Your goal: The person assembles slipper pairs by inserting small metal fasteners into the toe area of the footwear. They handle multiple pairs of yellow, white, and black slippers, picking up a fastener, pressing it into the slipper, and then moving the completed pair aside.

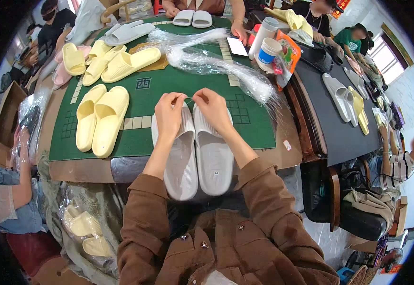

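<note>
A pair of grey slide slippers, the left one point(180, 173) and the right one point(214, 164), lies side by side over the near table edge, heels toward me. My left hand point(168, 114) is closed in a pinch above the left slipper's strap. Over the other strap, my right hand point(212, 110) pinches too. Between the fingertips runs a thin clear plastic strand point(188, 99), held by both hands. The hands partly cover the straps. Just left of my left hand sits a pair of yellow slippers point(107, 121) on the green mat point(143, 137).
A long bundle of clear plastic strands point(207, 59) lies across the mat. More yellow slippers point(131, 64) and grey slippers point(128, 33) are at the far left. A white tub point(268, 51) and a phone point(237, 46) stand far right. Several co-workers sit around nearby tables.
</note>
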